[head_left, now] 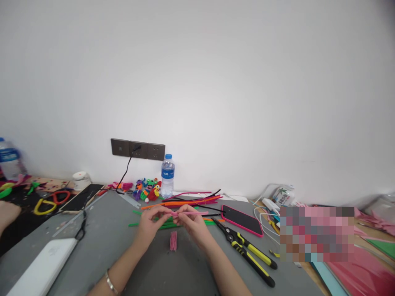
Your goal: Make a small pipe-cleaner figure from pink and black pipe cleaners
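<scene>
Pink pipe cleaners [197, 213] are pinched between my two hands above the grey mat. My left hand [152, 222] grips their left end with thumb and forefinger. Close beside it, my right hand [191, 224] pinches the same pink stems, and a length sticks out to the right past its fingers. Below the hands lies a short pink bundle [173, 241], folded or wound from the same fuzzy material. Green pipe cleaners [133, 225] lie partly hidden behind my hands. Orange and red pipe cleaners [175, 202] are spread just beyond.
Yellow-and-black pliers [247, 248] and a pink-cased phone [242, 220] lie to the right. A water bottle [168, 176] stands near the wall beside small fuzzy figures [148, 190]. A white power bank [43, 267] sits front left. At the far left a co-worker's hand [8, 216] shows near scissors [52, 202].
</scene>
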A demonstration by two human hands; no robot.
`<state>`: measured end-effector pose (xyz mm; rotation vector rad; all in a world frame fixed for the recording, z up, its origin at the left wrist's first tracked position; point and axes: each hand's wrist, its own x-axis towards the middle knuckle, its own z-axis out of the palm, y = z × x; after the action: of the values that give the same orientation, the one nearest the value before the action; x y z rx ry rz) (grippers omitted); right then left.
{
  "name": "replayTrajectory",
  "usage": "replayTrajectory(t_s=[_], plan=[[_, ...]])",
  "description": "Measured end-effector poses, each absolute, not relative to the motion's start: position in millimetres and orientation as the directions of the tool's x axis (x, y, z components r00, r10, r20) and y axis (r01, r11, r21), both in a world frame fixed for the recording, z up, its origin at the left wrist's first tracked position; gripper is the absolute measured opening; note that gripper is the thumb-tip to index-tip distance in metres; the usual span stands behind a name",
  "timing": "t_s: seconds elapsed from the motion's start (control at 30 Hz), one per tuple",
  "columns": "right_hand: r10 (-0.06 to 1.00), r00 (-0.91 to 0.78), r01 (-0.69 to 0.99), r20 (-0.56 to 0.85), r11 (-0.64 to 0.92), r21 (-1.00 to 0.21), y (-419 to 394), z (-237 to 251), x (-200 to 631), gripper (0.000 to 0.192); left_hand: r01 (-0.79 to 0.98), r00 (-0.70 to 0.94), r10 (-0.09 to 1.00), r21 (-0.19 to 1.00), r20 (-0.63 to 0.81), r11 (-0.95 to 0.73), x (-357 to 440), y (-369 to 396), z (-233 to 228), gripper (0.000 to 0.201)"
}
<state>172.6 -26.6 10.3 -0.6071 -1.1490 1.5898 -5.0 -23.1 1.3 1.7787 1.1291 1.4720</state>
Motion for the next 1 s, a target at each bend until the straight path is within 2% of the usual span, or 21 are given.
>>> replayTrajectory(t_s=[0.3,0.67,1.0], plan=[[0.910,-0.393,-0.458,0.134,-0.067,-0.886,-27.0,11.0,175.2,0.025,0.132,0.047,0.887,0.878,0.459,-0.461,-1.7,-27.1,9.1,0.015],[0.825,-0.555,-0.417,0.105,-0.166,-0.893,-32.5,14.0,178.4,0.031,-0.018,0.090,0.917,0.921,0.389,-0.389,1.9,-31.4,18.3,0.018],[0.764,-0.637,-0.407,0.097,-0.227,-0.885,-37.1,16.9,180.6,0.034,-0.107,0.161,0.951,0.962,0.265,-0.250,5.4,-34.3,16.2,0.028]])
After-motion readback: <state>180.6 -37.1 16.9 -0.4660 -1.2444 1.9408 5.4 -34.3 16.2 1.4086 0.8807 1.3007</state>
